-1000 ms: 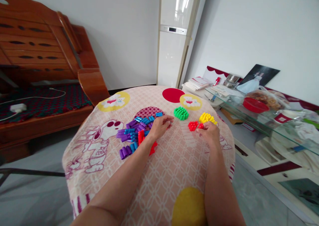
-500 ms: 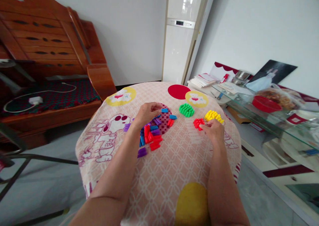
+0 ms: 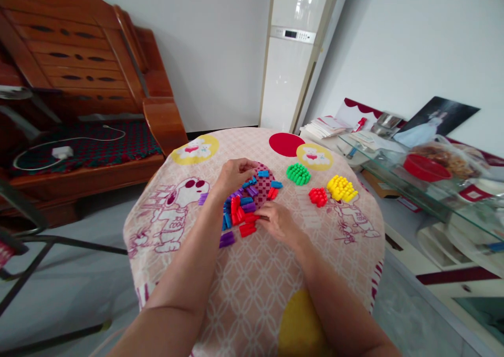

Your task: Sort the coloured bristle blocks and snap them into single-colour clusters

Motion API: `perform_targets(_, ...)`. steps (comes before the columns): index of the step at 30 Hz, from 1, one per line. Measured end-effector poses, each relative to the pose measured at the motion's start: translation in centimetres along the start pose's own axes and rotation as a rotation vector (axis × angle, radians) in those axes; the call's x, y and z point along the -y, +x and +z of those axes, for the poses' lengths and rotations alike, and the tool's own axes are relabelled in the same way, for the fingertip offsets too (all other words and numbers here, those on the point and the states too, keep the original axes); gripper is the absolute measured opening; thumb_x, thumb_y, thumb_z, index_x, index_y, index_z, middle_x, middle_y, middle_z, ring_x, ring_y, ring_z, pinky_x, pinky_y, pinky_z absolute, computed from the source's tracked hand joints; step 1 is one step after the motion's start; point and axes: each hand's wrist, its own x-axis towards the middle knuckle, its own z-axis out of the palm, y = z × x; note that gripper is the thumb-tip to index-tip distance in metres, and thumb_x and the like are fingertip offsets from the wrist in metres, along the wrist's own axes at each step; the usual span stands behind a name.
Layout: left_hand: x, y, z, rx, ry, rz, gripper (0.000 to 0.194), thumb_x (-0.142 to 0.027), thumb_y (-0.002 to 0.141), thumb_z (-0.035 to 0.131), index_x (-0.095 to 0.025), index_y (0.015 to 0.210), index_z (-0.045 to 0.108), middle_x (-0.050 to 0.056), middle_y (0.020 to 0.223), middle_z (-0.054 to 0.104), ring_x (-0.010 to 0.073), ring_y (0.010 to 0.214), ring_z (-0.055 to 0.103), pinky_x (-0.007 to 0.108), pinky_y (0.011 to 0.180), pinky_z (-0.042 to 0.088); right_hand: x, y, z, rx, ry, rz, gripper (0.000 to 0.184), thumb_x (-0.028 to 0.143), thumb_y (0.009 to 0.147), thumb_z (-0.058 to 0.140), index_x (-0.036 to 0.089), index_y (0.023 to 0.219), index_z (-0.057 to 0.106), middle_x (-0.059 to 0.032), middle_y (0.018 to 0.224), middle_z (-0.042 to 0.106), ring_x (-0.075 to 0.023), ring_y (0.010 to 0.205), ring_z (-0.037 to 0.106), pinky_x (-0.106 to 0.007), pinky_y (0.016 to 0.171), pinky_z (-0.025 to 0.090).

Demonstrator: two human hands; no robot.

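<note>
My right hand (image 3: 276, 222), nearly closed, met a red piece (image 3: 251, 217); left hand (image 3: 235, 176) curled by a blue piece (image 3: 249, 182); couldn't tell either hold. Green cluster (image 3: 298, 174) sat apart, seemingly by colour.

Cloth-covered table (image 3: 252, 289) with small colourful pieces (image 3: 237, 211)

The one camera, worn on the head, looks forward and down from the near side of the table (image 3: 252, 283), facing its far edge. It is close enough that the left hand (image 3: 234, 176) and right hand (image 3: 275, 219) sit near mid-view. Beyond the far edge it takes in a tall white cabinet (image 3: 289, 84).
</note>
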Motion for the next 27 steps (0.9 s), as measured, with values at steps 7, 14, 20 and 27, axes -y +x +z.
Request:
perform_targets(7, -0.1, -0.2, -0.2, 0.02, -0.019, 0.001, 0.033, -0.033, 0.075, 0.066, -0.012, 0.099, 0.073, 0.006, 0.076, 0.073, 0.0155, 0.064, 0.065, 0.026, 0.062, 0.052, -1.5, -0.9, -1.8, -0.242, 0.231, 0.204, 0.014, 0.03, 0.085, 0.064, 0.019, 0.083, 0.073, -0.0013, 0.076, 0.07, -0.016, 0.068, 0.061, -0.026, 0.066, 0.046)
perform_targets(14, -0.6, -0.3, 1.0, 0.176, 0.032, 0.068, 0.03, -0.027, 0.076, 0.065, -0.015, 0.101, 0.075, 0.005, 0.079, 0.074, 0.0163, 0.069, 0.067, 0.026, 0.065, 0.053, -3.4, -1.3, -2.4, -0.335, 0.576, 0.428, 0.033, 0.048, 0.079, 0.064, 0.018, 0.09, 0.07, -0.0043, 0.076, 0.072, -0.0208, 0.068, 0.068, -0.029, 0.057, 0.053)
perform_targets(20, -1.7, -1.1, 4.9, 0.391, 0.176, 0.184, 0.029, -0.017, 0.071, 0.066, -0.019, 0.099, 0.077, 0.003, 0.088, 0.076, 0.016, 0.075, 0.068, 0.025, 0.071, 0.051, -3.3, -1.0, -2.5, -0.447, 0.774, 0.534, 0.039, 0.055, 0.076, 0.065, 0.017, 0.086, 0.065, -0.0051, 0.069, 0.07, -0.0217, 0.056, 0.067, -0.032, 0.049, 0.055)
perform_targets(27, -1.0, -1.6, 7.6, 0.324, 0.065, 0.104, 0.025, -0.023, 0.078, 0.064, -0.014, 0.099, 0.075, 0.005, 0.077, 0.074, 0.0147, 0.068, 0.068, 0.023, 0.063, 0.05, -3.6, -1.1, -3.2, -0.594, 0.742, 0.524, 0.049, 0.051, 0.069, 0.071, 0.018, 0.105, 0.067, -0.0051, 0.079, 0.074, -0.0231, 0.063, 0.07, -0.034, 0.054, 0.058)
